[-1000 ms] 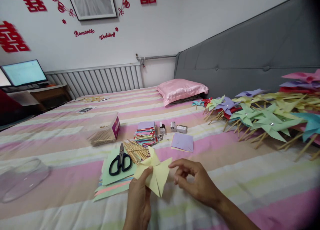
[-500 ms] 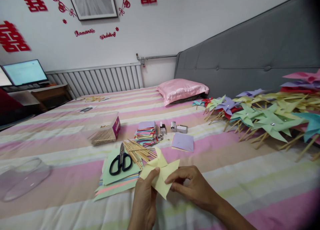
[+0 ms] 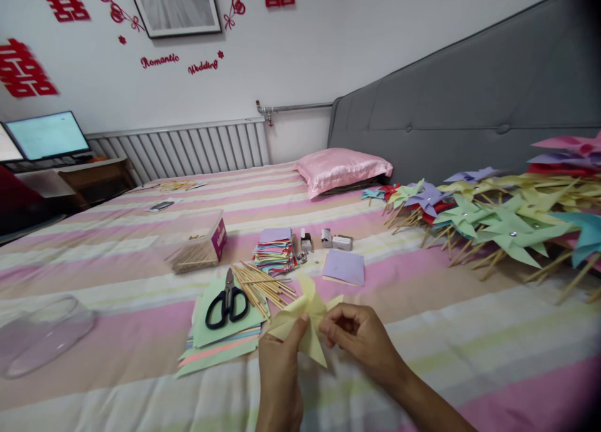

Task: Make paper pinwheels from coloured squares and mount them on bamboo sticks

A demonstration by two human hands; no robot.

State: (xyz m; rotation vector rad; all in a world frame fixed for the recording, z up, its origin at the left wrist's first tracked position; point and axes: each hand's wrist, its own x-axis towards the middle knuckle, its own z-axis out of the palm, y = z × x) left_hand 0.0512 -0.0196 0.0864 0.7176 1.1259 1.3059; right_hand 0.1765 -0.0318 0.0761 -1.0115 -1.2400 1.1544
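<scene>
Between my hands is a pale yellow paper pinwheel [image 3: 310, 339], its blades curled in toward the centre and no stick visible on it. My left hand [image 3: 283, 369] grips it from the left, thumb pressed near the middle. The fingers of my right hand [image 3: 359, 338] are curled and pinched at its right blade; the fingertips are partly hidden. Just left of the pinwheel lie loose wooden sticks [image 3: 263, 285] and black-handled scissors [image 3: 228, 303], which rest on a stack of coloured paper sheets [image 3: 220, 354].
Behind are a pile of small coloured papers [image 3: 275, 250], small boxes [image 3: 342, 242] and purple squares [image 3: 344, 267]. A clear tub [image 3: 200, 247] holds sticks, and its lid [image 3: 51, 338] lies left. Finished pinwheels [image 3: 511, 231] crowd the right, below the grey headboard [image 3: 469, 94].
The pinwheel has turned and shifted slightly right, and its blades look more curled. My left hand moved a little right with it; my right hand's fingers have drawn closer together.
</scene>
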